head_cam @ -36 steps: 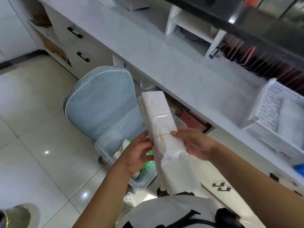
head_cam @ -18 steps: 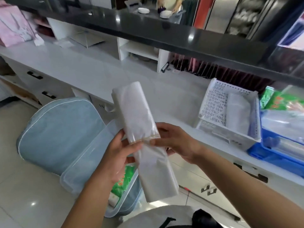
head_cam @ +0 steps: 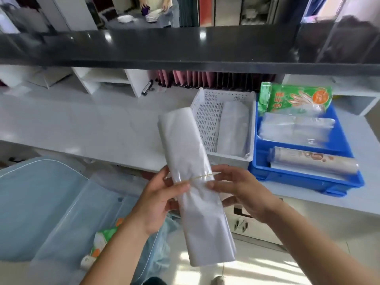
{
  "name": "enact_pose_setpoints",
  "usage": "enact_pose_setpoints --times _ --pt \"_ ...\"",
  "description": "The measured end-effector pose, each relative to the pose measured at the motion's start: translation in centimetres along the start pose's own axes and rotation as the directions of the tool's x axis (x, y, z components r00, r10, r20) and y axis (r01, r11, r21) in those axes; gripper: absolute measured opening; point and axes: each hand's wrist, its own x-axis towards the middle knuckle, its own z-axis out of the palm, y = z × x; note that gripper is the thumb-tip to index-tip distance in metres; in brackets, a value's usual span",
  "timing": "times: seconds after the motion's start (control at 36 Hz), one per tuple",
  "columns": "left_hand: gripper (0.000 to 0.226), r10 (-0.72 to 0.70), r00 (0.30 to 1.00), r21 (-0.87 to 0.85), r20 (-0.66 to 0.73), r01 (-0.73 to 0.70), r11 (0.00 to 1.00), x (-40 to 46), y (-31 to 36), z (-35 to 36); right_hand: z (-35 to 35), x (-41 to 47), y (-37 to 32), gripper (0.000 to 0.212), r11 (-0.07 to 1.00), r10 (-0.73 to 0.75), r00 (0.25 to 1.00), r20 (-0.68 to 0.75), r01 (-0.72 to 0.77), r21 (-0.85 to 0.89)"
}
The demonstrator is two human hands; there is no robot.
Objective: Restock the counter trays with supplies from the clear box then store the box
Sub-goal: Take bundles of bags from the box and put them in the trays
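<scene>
Both hands, left hand point(head_cam: 158, 200) and right hand point(head_cam: 240, 192), grip the banded bag bundle point(head_cam: 191, 171) above the clear box point(head_cam: 67, 227), near the white tray point(head_cam: 207, 120) on the tabletop point(head_cam: 92, 128)

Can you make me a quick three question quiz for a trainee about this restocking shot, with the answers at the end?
1. True or false: the rubber band is already off the bundle of plastic bags.
2. Which tray already holds a similar white bundle? A. the white perforated tray B. the blue tray C. neither
3. Fill in: the left hand and the right hand both hold the bundle at the ____.

Key
1. False; the band is still around the bundle.
2. A; it lies along that tray's right side.
3. Rubber band; each grip pinches there, in front of the counter.
</scene>
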Motion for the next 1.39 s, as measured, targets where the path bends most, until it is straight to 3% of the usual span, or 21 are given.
enact_pose_setpoints --times 0.14,0.33,0.56,0.61,0.67,0.75,0.81,0.86,0.92,0.97,1.06,1.11,1.22,1.28,1.39 --pt "0.059 -0.05 0.993 0.096 0.108 0.04 0.995 2.4 2.2 3.1 -3.2 -0.6 -2.0 0.027 0.997 -0.013 1.0 -0.008 0.013 0.076" --pt "0.047 -0.138 0.963 0.183 0.23 0.096 0.978 7.6 4.7 5.1 -6.2 1.2 -2.7 0.033 0.98 0.011 1.0 -0.007 -0.01 0.198" --pt "0.044 -0.165 0.93 0.233 0.327 0.09 0.968 15.0 7.3 1.3 -6.0 8.0 -4.4 0.039 0.964 0.083 0.985 -0.153 -0.04 0.264" --pt "0.041 -0.15 0.936 0.22 0.319 0.081 0.972 17.1 8.0 -0.6 -5.5 10.2 -4.8 0.036 0.956 0.113 0.971 -0.21 -0.049 0.291" --pt "0.039 -0.11 0.969 0.203 0.223 0.064 0.977 19.6 8.4 -2.6 -5.4 12.4 -5.1 0.035 0.933 0.176 0.954 -0.241 -0.084 0.351" --pt "0.048 -0.023 1.0 0.364 -0.01 0.025 0.931 23.4 8.2 -5.5 -6.3 15.4 -5.5 0.033 0.906 0.281 0.918 -0.281 -0.157 0.394" --pt "0.06 -0.073 0.995 0.443 -0.064 0.094 0.892 25.4 7.6 -6.8 -7.4 17.2 -5.9 0.026 0.894 0.341 0.889 -0.307 -0.205 0.398" --pt "0.057 -0.173 0.985 0.42 -0.019 0.165 0.892 26.7 7.1 -7.3 -8.5 18.8 -6.3 0.024 0.888 0.383 0.863 -0.331 -0.246 0.388" --pt "0.039 -0.238 0.967 0.374 0.095 0.187 0.908 27.5 6.5 -7.5 -9.4 20.6 -6.5 0.023 0.886 0.408 0.845 -0.347 -0.275 0.372" --pt "0.043 -0.234 0.961 0.366 0.15 0.166 0.916 28.1 6.1 -7.4 -10.0 22.5 -6.6 0.013 0.89 0.414 0.834 -0.365 -0.286 0.356" --pt "0.058 -0.238 0.964 0.353 0.123 0.181 0.918 29.2 5.9 -7.6 -10.9 25.4 -6.8 0.003 0.91 0.393 0.835 -0.385 -0.292 0.294" --pt "0.062 -0.246 0.961 0.325 0.127 0.194 0.926 29.8 5.5 -8.1 -10.9 27.1 -6.6 0.013 0.919 0.394 0.814 -0.427 -0.363 0.156" --pt "0.065 -0.242 0.958 0.307 0.154 0.186 0.933 30.4 4.6 -8.9 -9.4 29.5 -4.6 0.086 0.807 0.281 0.739 -0.612 -0.527 -0.266" --pt "0.066 -0.248 0.955 0.296 0.161 0.193 0.936 30.8 4.3 -9.3 -8.8 29.8 -3.8 0.09 0.796 0.231 0.722 -0.652 -0.525 -0.3" --pt "0.063 -0.243 0.956 0.272 0.163 0.194 0.943 31.2 3.9 -9.6 -9.2 29.3 -3.3 0.083 0.861 0.268 0.715 -0.646 -0.479 -0.173"
